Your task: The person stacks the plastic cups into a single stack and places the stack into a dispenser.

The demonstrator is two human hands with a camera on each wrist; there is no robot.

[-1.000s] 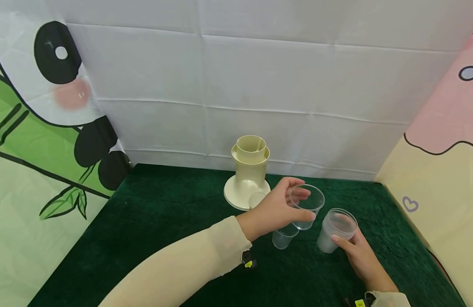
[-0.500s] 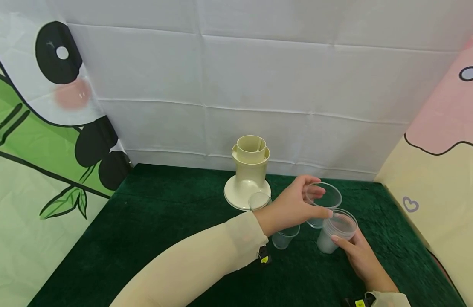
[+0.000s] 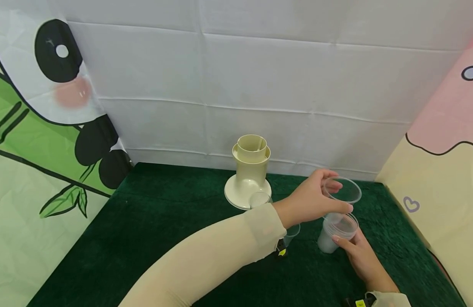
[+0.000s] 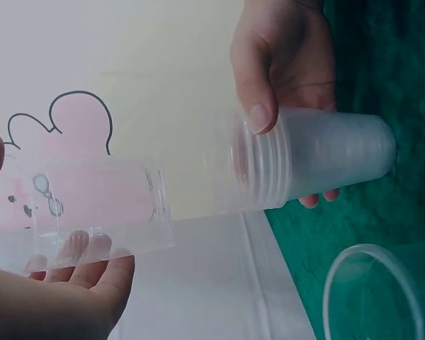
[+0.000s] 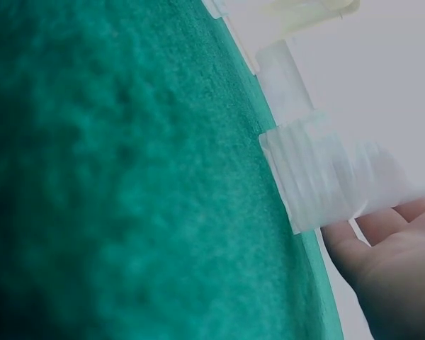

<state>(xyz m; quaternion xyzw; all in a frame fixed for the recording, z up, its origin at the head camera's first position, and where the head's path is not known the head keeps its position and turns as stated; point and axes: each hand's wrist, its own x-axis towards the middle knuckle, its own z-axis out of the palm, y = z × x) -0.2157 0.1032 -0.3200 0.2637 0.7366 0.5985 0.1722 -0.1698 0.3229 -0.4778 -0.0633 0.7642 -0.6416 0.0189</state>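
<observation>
My left hand (image 3: 313, 198) grips a clear plastic cup (image 3: 344, 192) by its side, thumb on the near side and fingers behind. The cup hangs mouth up just above a stack of nested clear cups (image 3: 329, 239). In the left wrist view, a gap separates the held cup (image 4: 113, 195) from the stack's rims (image 4: 265, 166). My right hand (image 3: 359, 253) holds that stack upright from its right side, thumb near the rims. Another clear cup (image 3: 293, 231) stands to the left, partly hidden by my left wrist.
At the back, a cream stand (image 3: 251, 175) with nested tubes rises from a round base. Beside its base is a further clear cup (image 3: 260, 198), partly behind my left arm. A dark green cloth (image 3: 175, 204) covers the table. A white sheet (image 3: 255, 76) hangs behind.
My left hand has moved right with its cup, from over the cups at the left to above the stack. My right hand and the stack have stayed in place.
</observation>
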